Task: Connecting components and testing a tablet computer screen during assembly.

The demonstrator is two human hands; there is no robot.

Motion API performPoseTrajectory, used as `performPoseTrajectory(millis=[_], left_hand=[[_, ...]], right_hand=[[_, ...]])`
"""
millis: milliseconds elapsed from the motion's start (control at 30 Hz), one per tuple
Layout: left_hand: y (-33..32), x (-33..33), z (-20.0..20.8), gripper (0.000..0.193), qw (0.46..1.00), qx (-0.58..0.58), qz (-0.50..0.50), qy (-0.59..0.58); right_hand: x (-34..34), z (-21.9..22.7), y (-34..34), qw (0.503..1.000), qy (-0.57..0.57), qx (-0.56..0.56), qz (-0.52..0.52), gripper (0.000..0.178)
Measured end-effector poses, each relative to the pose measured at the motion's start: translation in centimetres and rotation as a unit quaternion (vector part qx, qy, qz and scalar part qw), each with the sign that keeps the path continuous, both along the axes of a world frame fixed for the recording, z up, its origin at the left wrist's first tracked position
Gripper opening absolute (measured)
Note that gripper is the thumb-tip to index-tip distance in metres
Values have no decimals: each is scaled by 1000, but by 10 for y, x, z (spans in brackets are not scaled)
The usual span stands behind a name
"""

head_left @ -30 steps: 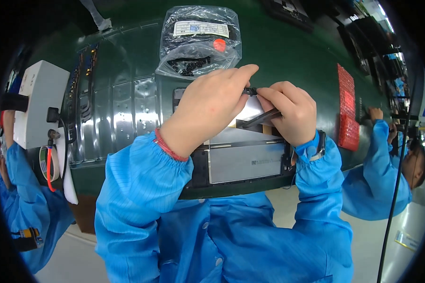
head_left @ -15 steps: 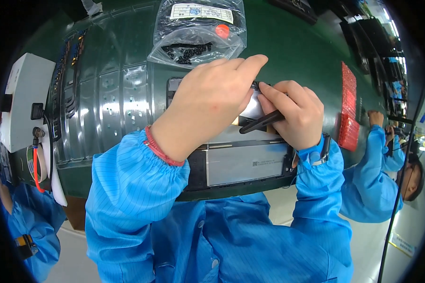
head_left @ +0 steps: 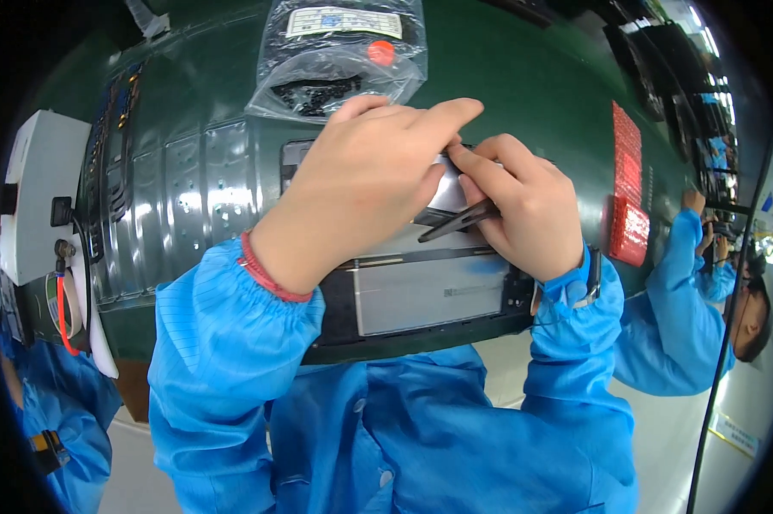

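Note:
Beneath both hands lies an opened flat electronic device, with a black frame [head_left: 338,301] and a large silver-grey panel [head_left: 429,295] on its near side. Its far portion is mostly covered by my hands. My left hand [head_left: 374,167] arches over that portion, one finger stretched right and the others bent down; what they grip is hidden. My right hand [head_left: 528,201] meets it at the device's far edge, thumb and forefinger close together. Across the right palm are held black tweezers [head_left: 457,223], their free end slanting down left above the device. Anything between the right fingertips is too small to make out.
Beyond the hands lies a clear bag [head_left: 314,92] of small black parts. A clear plastic tray [head_left: 206,184] and a white box [head_left: 48,193] are at left. Red bubble wrap [head_left: 628,227] lies at right. Co-workers in blue sleeves [head_left: 674,317] sit on both sides.
The whole view has shifted slightly, so most things appear a little farther left. The tweezers have turned a little in my right hand, and both hands remain together at the device's far edge.

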State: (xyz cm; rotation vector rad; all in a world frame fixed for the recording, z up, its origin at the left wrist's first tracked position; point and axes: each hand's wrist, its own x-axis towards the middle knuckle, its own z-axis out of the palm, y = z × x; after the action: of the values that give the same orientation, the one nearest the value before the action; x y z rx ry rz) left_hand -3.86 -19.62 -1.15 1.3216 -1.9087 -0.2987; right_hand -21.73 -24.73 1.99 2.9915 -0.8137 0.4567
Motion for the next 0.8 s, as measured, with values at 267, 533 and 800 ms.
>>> performPoseTrajectory(millis=[267, 533, 800], left_hand=[[12, -9, 14, 48, 977, -45, 36, -205], [12, -5, 17, 49, 986, 41, 20, -161], [12, -4, 21, 43, 980, 37, -7, -195]], right_hand=[[-77, 19, -32, 984, -119, 124, -52, 22], [-82, 2, -32, 980, -90, 166, -61, 21], [-80, -8, -20, 852, -344, 373, -132, 19]])
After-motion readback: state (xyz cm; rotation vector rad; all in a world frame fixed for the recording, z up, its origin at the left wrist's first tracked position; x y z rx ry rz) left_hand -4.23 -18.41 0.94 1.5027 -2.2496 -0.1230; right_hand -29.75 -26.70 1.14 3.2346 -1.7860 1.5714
